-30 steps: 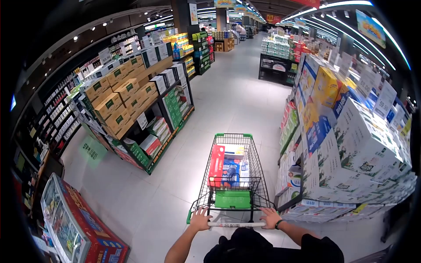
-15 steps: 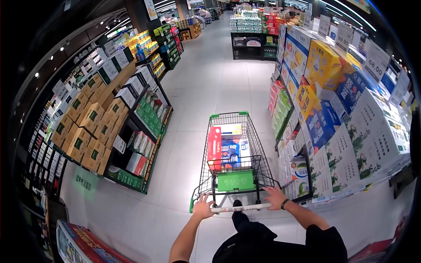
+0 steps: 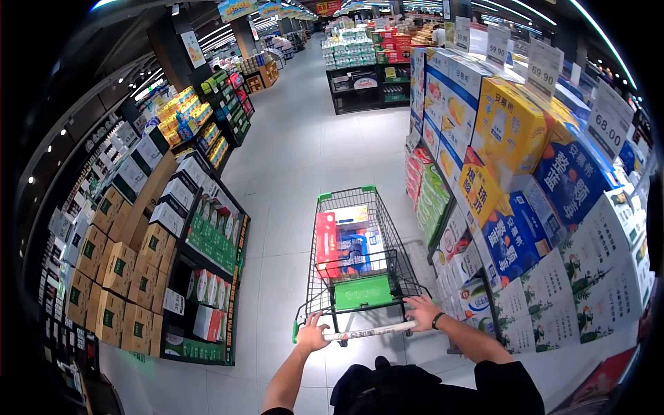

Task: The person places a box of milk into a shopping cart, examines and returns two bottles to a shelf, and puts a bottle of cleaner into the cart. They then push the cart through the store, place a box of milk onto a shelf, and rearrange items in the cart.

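A wire shopping cart [image 3: 363, 294] with green corners stands in front of me. My left hand [image 3: 312, 333] is wrapped round the left end of its pale handle bar [image 3: 373, 333]. At the right end of the bar, my right hand [image 3: 421, 312] grips it too, with a dark band on the wrist. Inside the basket lie a red box [image 3: 326, 242], a blue box [image 3: 355, 252] and a whitish-yellow box [image 3: 351, 215]. A green panel [image 3: 362, 292] is fixed at the basket's near end.
Shelves with brown cartons [image 3: 119, 268] and green boxes [image 3: 211, 235] line the left. Stacked milk cartons [image 3: 515, 131] with price signs [image 3: 543, 68] stand close on the right. Farther ahead is a dark display rack [image 3: 369, 86] beside the grey floor [image 3: 290, 149].
The view has turned to the right and tilted slightly. The left shelves sit lower in view, and the right-hand cartons look larger. Both hands remain on the bar.
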The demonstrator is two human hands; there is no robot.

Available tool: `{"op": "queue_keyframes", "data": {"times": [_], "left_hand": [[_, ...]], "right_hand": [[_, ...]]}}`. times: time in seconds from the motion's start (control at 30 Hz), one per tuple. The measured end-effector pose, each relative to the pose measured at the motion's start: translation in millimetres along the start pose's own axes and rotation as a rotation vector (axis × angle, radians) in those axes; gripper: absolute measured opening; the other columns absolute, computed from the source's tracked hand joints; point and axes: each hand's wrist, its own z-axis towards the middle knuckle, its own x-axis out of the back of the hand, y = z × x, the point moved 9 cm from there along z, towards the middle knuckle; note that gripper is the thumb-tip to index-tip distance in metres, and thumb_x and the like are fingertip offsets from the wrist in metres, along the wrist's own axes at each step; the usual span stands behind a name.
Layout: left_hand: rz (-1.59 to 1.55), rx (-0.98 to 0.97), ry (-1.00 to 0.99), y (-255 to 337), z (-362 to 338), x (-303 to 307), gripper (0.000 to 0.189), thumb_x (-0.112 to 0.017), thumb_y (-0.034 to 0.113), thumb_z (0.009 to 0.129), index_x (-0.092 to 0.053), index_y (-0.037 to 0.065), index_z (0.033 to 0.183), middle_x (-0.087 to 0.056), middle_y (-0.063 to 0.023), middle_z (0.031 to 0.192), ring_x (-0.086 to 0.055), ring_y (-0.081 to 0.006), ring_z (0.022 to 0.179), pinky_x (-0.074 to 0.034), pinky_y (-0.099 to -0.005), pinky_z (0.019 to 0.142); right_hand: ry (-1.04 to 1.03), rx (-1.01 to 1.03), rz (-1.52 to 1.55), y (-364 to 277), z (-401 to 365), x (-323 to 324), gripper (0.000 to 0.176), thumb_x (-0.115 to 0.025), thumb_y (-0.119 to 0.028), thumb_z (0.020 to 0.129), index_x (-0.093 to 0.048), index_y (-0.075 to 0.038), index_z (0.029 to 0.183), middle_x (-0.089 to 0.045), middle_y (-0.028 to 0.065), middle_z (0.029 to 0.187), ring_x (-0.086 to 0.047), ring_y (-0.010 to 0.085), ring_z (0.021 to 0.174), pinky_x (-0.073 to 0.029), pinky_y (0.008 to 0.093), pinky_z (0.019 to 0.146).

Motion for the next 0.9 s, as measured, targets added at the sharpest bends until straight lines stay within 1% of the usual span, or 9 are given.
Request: {"op": "queue_keyframes", "data": {"times": [0.1, 0.17, 0.27, 0.37, 0.47, 0.53, 0.63, 0.77, 0.9], "left_hand": [[0.033, -0.023, -0.001, -17.8, 44.8, 28.8, 0.050, -0.076, 0.047, 0.074, -0.072, 0.028, 0.120, -0.034, -0.0045, 0.160, -0.025, -0.0278, 0.151, -0.043, -0.0448, 0.113], [0.024, -0.024, -0.033, -34.4, 76.8, 42.8, 0.049, -0.078, 0.044, 0.073, -0.073, 0.028, 0.118, -0.033, -0.0023, 0.160, -0.023, -0.0268, 0.152, -0.043, -0.0451, 0.113], [0.031, -0.049, -0.020, -58.1, 127.3, 61.6, 0.048, -0.078, 0.042, 0.072, -0.074, 0.028, 0.117, -0.033, -0.0025, 0.160, -0.024, -0.0270, 0.151, -0.043, -0.0450, 0.113], [0.045, -0.084, -0.008, -77.0, 178.2, 81.8, 0.048, -0.075, 0.043, 0.074, -0.073, 0.030, 0.120, -0.033, -0.0031, 0.161, -0.024, -0.0280, 0.152, -0.045, -0.0491, 0.111], [0.060, -0.087, -0.005, -97.8, 227.8, 101.2, 0.052, -0.077, 0.042, 0.070, -0.072, 0.029, 0.121, -0.032, -0.0022, 0.161, -0.024, -0.0269, 0.152, -0.044, -0.0468, 0.112], [0.044, -0.099, -0.015, -107.8, 259.5, 111.8, 0.053, -0.077, 0.041, 0.070, -0.072, 0.029, 0.121, -0.032, -0.0032, 0.161, -0.023, -0.0267, 0.152, -0.043, -0.0476, 0.113], [0.040, -0.132, -0.030, -123.4, 303.3, 132.1, 0.053, -0.076, 0.040, 0.070, -0.072, 0.029, 0.122, -0.032, -0.0054, 0.161, -0.022, -0.0271, 0.152, -0.041, -0.0491, 0.114], [0.041, -0.143, -0.073, -145.8, 356.7, 151.7, 0.053, -0.076, 0.040, 0.071, -0.071, 0.029, 0.123, -0.031, -0.0046, 0.162, -0.022, -0.0294, 0.153, -0.042, -0.0508, 0.113], [0.082, -0.173, -0.078, -160.4, 405.7, 177.6, 0.055, -0.075, 0.039, 0.071, -0.070, 0.029, 0.124, -0.030, -0.0038, 0.163, -0.021, -0.0289, 0.153, -0.042, -0.0486, 0.114]], "right_hand": [[-0.044, -0.062, -0.035, 22.1, 41.7, 6.8, 0.052, -0.083, -0.048, 0.065, -0.073, -0.021, 0.109, -0.041, 0.0110, 0.153, -0.036, 0.0316, 0.142, -0.027, 0.0563, 0.116], [-0.019, -0.073, -0.005, 36.1, 70.9, 13.6, 0.054, -0.083, -0.048, 0.067, -0.072, -0.021, 0.111, -0.041, 0.0111, 0.153, -0.036, 0.0324, 0.142, -0.026, 0.0571, 0.116], [-0.040, -0.107, 0.020, 60.5, 114.1, 20.6, 0.055, -0.081, -0.047, 0.067, -0.071, -0.020, 0.114, -0.040, 0.0124, 0.154, -0.035, 0.0343, 0.143, -0.025, 0.0574, 0.117], [-0.057, -0.134, 0.029, 86.9, 156.1, 28.7, 0.056, -0.080, -0.046, 0.067, -0.071, -0.020, 0.116, -0.038, 0.0131, 0.156, -0.034, 0.0356, 0.144, -0.025, 0.0567, 0.118], [-0.072, -0.145, 0.033, 109.2, 198.8, 33.1, 0.055, -0.080, -0.046, 0.068, -0.070, -0.021, 0.116, -0.038, 0.0129, 0.156, -0.034, 0.0355, 0.144, -0.025, 0.0564, 0.119], [0.067, -0.136, 0.025, 125.0, 220.3, 47.4, 0.043, -0.082, -0.045, 0.067, -0.074, -0.021, 0.102, -0.042, 0.0108, 0.153, -0.040, 0.0341, 0.140, -0.030, 0.0549, 0.114], [0.013, -0.200, 0.030, 144.2, 254.3, 53.0, 0.047, -0.081, -0.044, 0.068, -0.072, -0.020, 0.108, -0.040, 0.0114, 0.155, -0.036, 0.0341, 0.143, -0.027, 0.0554, 0.117], [0.053, -0.222, 0.066, 165.9, 295.4, 62.0, 0.046, -0.082, -0.044, 0.067, -0.073, -0.020, 0.104, -0.041, 0.0115, 0.155, -0.035, 0.0333, 0.143, -0.027, 0.0536, 0.117], [0.050, -0.248, 0.036, 187.3, 333.3, 72.4, 0.045, -0.081, -0.044, 0.066, -0.074, -0.020, 0.103, -0.040, 0.0125, 0.155, -0.035, 0.0350, 0.142, -0.025, 0.0530, 0.117]]}}
